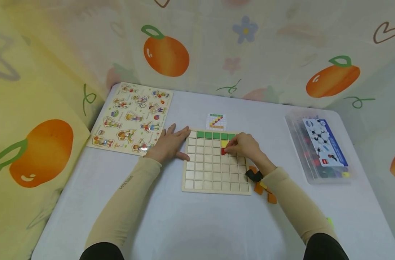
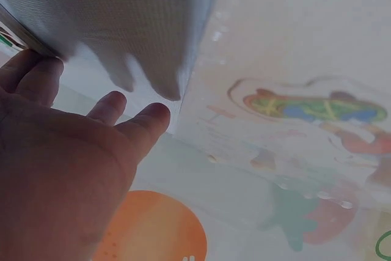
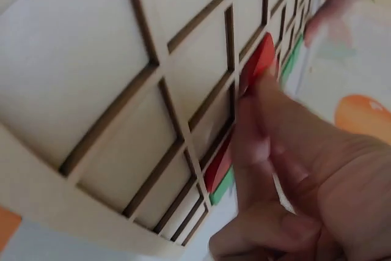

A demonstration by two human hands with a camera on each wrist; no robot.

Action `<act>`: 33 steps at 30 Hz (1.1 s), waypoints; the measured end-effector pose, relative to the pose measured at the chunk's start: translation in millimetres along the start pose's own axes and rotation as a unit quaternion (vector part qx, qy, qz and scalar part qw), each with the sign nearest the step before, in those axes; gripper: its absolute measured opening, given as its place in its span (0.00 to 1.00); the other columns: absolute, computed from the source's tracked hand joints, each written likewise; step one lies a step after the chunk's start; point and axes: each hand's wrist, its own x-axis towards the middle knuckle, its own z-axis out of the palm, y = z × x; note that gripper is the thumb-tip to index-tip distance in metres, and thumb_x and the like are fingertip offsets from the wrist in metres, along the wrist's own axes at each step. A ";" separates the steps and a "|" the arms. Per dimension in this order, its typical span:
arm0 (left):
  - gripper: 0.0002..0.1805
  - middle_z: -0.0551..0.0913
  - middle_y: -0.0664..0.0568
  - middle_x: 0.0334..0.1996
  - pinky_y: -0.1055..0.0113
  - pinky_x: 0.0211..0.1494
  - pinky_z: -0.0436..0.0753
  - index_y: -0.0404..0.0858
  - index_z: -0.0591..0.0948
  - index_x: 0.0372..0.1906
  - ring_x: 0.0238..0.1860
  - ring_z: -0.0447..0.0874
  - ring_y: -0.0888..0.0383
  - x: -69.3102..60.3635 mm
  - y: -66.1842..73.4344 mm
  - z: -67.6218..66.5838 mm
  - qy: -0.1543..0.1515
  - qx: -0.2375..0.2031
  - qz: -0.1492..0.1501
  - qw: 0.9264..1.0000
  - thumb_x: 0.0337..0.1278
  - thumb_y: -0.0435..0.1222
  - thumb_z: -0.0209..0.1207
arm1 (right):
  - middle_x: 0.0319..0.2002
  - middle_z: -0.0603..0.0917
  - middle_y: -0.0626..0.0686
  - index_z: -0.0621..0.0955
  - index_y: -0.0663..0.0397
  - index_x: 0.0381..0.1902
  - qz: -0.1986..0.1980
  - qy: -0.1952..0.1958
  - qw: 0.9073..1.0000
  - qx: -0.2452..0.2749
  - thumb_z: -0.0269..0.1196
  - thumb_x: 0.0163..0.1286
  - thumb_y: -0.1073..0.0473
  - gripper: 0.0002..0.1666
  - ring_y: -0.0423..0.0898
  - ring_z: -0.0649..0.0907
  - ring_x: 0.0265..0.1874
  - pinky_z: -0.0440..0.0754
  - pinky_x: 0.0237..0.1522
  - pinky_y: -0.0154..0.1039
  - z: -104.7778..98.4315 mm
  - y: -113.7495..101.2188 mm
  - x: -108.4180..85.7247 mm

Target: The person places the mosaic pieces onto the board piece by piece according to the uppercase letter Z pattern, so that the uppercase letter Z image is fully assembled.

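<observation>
A wooden grid board (image 1: 203,176) lies flat on the table, with green square tiles (image 1: 208,135) along its far row. Below them are a yellow tile (image 1: 224,143) and a red tile (image 1: 223,151). My right hand (image 1: 246,147) is over the board's right side; in the right wrist view its thumb and finger pinch a red tile (image 3: 261,56), tilted at a cell. Another red tile (image 3: 219,168) sits in a cell near the edge there. With fingers spread, my left hand (image 1: 169,143) rests at the board's left edge, its thumb touching the frame.
A small pattern card (image 1: 216,122) lies just beyond the board. At the back left is a picture puzzle board (image 1: 129,119). Loose orange tiles (image 1: 272,198) are partly under the right wrist with its black strap (image 1: 254,176). A clear plastic box (image 1: 319,144) stands to the right.
</observation>
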 end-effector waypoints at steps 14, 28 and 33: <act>0.62 0.51 0.56 0.85 0.30 0.84 0.43 0.46 0.56 0.83 0.85 0.36 0.34 -1.1 1.5 -1.6 0.002 0.001 -0.002 1.000 0.44 0.57 0.73 | 0.50 0.91 0.58 0.92 0.52 0.47 -0.017 0.022 1.000 0.011 0.70 0.70 0.48 0.17 0.54 0.84 0.47 0.83 0.46 0.44 -2.5 6.5 -8.6; 0.61 0.51 0.55 0.85 0.29 0.84 0.44 0.45 0.55 0.84 0.85 0.36 0.33 -0.9 -0.3 0.9 0.006 0.010 0.008 1.000 0.45 0.58 0.72 | 0.60 0.85 0.66 0.91 0.51 0.48 0.045 0.023 0.998 -0.034 0.70 0.69 0.48 0.17 0.64 0.82 0.59 0.85 0.48 0.52 -32.5 70.1 -47.5; 0.62 0.50 0.55 0.85 0.29 0.84 0.44 0.46 0.55 0.84 0.85 0.36 0.33 -0.6 0.1 1.0 0.005 0.011 0.005 1.000 0.44 0.58 0.72 | 0.57 0.87 0.66 0.91 0.52 0.47 0.036 -0.013 0.998 -0.039 0.71 0.67 0.50 0.16 0.61 0.84 0.51 0.84 0.46 0.50 -38.7 89.5 -62.2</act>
